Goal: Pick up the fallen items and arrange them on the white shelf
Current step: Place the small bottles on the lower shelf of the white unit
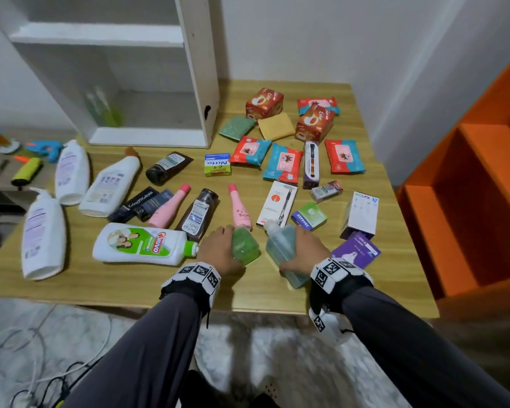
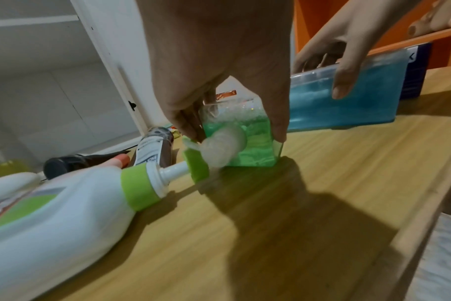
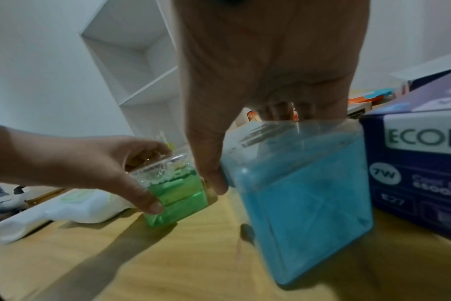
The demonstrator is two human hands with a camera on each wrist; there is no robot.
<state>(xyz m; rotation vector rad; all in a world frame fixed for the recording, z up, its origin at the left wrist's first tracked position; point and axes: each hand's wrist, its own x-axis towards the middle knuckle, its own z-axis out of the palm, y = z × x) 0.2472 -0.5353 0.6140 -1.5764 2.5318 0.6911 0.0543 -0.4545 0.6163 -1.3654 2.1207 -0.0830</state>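
— Shelf first: the white shelf point(image 1: 147, 69) stands at the back left of the worktop point(image 1: 248, 287), its top cut off by the frame. Something yellow-green stands in its lowest compartment, too blurred to name.

— And the fallen things in front of it?

— White lotion bottles point(image 1: 71, 172) lie flat at the far left, then the white soap bottle with a green label point(image 1: 142, 244), its pump pointing right. Most labels are too smeared to read.

— The left hand?

— The left hand point(image 1: 218, 248) is curled round the green bottle point(image 1: 245, 245), thumb on one side, fingers on the other. In the left wrist view the bottle's cap is a pale blur, and the bottle's base looks to be on the worktop, though I cannot tell for sure.

— The right?

— The right hand point(image 1: 304, 251) clasps the blue bottle point(image 1: 283, 251) from above. Its fingertips are hidden behind the bottle in the right wrist view. The bottle is tilted; whether it touches the worktop I cannot tell. Just right of it a purple box point(image 1: 357, 251) is partly covered by the wrist, and the dark blue lamp box point(image 3: 420, 167) is cut off at the edge.
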